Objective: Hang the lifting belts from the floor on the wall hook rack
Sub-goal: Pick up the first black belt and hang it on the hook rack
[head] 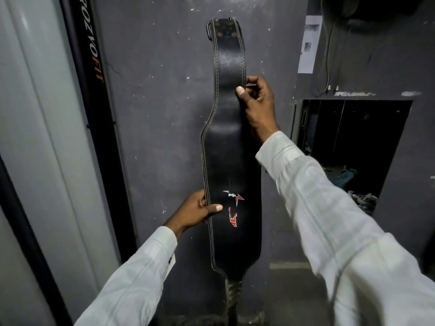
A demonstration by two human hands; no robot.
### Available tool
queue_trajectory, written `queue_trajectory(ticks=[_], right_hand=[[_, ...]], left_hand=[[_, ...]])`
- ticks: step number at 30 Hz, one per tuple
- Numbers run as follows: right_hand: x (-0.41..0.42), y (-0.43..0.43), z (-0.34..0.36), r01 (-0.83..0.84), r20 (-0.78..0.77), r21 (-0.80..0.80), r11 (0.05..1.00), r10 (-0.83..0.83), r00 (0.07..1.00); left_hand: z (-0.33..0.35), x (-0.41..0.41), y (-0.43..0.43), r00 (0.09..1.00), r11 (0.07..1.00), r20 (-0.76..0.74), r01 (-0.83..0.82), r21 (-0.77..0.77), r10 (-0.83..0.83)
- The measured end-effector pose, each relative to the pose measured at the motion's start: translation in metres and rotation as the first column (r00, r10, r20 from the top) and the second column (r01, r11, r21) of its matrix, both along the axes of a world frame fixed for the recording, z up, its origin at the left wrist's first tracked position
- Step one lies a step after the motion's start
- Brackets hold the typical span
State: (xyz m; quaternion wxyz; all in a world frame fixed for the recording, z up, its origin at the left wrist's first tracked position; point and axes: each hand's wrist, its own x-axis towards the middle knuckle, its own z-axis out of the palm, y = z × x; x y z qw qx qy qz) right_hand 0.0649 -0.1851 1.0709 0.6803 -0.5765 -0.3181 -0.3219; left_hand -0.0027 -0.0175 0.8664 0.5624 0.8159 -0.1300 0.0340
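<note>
The belt (pixel 229 147) runs straight down the centre of the frame against the grey wall (pixel 153 114), buckle end up top. The right hand (pixel 257 102) pinches its narrow upper strap at the right edge, thumb on the face. The left hand (pixel 200 210) clamps the wide lower part by the left edge, beside the red logo. No hook shows at the top, so I can't tell whether it's hung yet. I'd say this one is nearly up; any other belts are out of shot.
</note>
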Motion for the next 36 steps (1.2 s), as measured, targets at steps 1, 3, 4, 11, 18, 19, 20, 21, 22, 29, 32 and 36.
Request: queue_trajectory(ticks=[1,3,4,11,18,19,20,21,22,29,32,36], right_hand=[[-0.002,-0.002,0.003,0.004,-0.007,0.002,1.000,-0.004,1.000],[-0.003,-0.006,0.011,-0.007,-0.009,0.003,1.000,0.007,1.000],[-0.004,-0.010,0.015,-0.012,-0.007,0.006,1.000,0.012,1.000],[-0.008,-0.027,-0.001,-0.052,-0.021,-0.003,0.999,0.052,0.998],[-0.009,-0.029,-0.028,-0.208,-0.118,0.009,0.978,0.207,0.971],[-0.009,-0.031,-0.028,-0.264,-0.163,0.028,0.964,0.265,0.950],[-0.010,-0.034,-0.024,-0.295,-0.207,0.043,0.954,0.298,0.932],[-0.011,-0.039,-0.016,-0.297,-0.250,0.048,0.954,0.299,0.921],[-0.011,-0.043,-0.007,-0.279,-0.294,0.041,0.960,0.278,0.914],[-0.002,-0.068,-0.010,-0.191,-0.355,-0.095,0.977,0.146,0.923],[-0.002,-0.067,-0.035,-0.233,-0.360,-0.142,0.962,0.169,0.918],[0.005,-0.072,-0.056,-0.349,-0.433,-0.352,0.868,0.180,0.883]], left_hand=[[-0.005,-0.002,-0.001,0.999,1.000,-0.028,0.018,0.021,-0.017],[-0.017,-0.006,-0.006,0.998,0.997,-0.058,0.015,0.073,-0.011],[-0.021,-0.007,-0.009,0.998,0.997,-0.059,-0.001,0.079,0.006],[0.050,0.014,-0.022,0.995,0.967,0.055,-0.062,-0.248,0.078],[0.180,0.032,-0.060,0.810,0.938,0.515,-0.116,-0.328,0.280],[0.179,0.035,-0.061,0.800,0.940,0.526,-0.132,-0.315,0.289],[0.176,0.037,-0.063,0.796,0.946,0.535,-0.140,-0.292,0.283],[0.170,0.037,-0.068,0.796,0.952,0.541,-0.139,-0.273,0.272],[0.162,0.036,-0.072,0.802,0.958,0.539,-0.140,-0.251,0.258],[0.157,0.044,-0.080,0.893,0.899,0.324,-0.168,-0.405,0.313],[0.199,0.047,-0.078,0.902,0.867,0.284,-0.163,-0.472,0.324],[0.181,0.059,-0.074,0.856,0.873,0.337,-0.230,-0.430,0.392]])
